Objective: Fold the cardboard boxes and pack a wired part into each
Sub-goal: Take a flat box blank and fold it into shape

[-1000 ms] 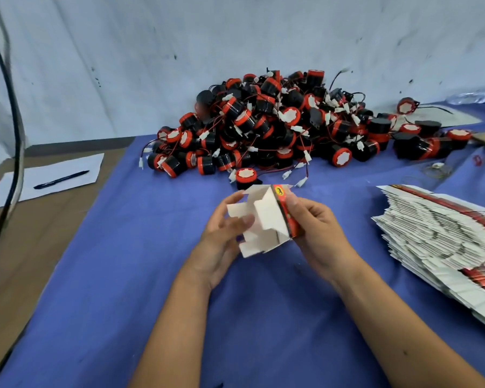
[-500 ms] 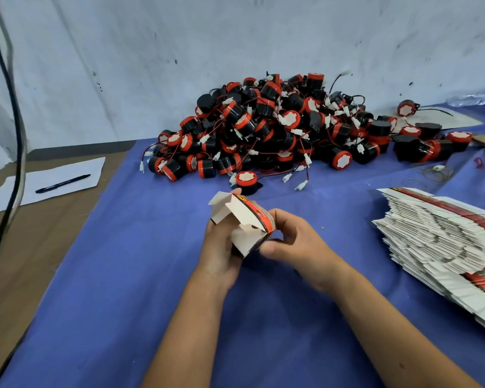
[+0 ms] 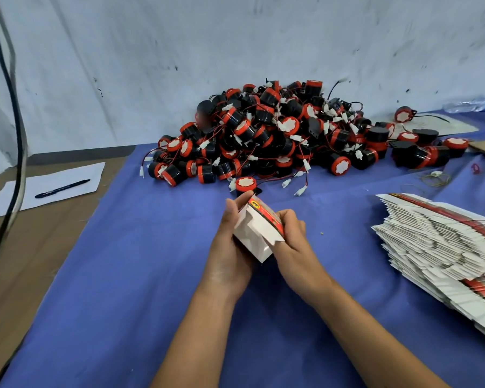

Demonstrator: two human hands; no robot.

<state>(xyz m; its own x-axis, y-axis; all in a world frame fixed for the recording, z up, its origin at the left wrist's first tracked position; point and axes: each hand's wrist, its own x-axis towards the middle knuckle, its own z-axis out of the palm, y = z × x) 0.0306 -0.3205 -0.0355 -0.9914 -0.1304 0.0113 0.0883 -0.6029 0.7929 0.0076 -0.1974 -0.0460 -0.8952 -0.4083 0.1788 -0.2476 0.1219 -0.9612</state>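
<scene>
A small white cardboard box [image 3: 254, 233] with a red printed side is held above the blue cloth at the centre. My left hand [image 3: 231, 242] cradles it from the left, fingers up along its far side. My right hand [image 3: 293, 239] grips its right side, fingers curled over the red edge. The box is partly formed, with a flap sticking out at its lower right. A big heap of black-and-red wired parts [image 3: 277, 135] lies behind, the nearest one [image 3: 245, 184] just beyond my fingers. A fanned stack of flat box blanks [image 3: 443, 247] lies at the right.
The blue cloth [image 3: 140, 275] covers the table; bare brown tabletop shows at the left with a white sheet [image 3: 45, 186] and a black pen [image 3: 62, 188]. A black cable [image 3: 14, 152] hangs at the far left. A plastic bottle [image 3: 473, 103] lies at the back right.
The box has been turned and pushed into shape between both hands; its loose flaps have closed in. Both hands have shifted slightly towards me and to the left.
</scene>
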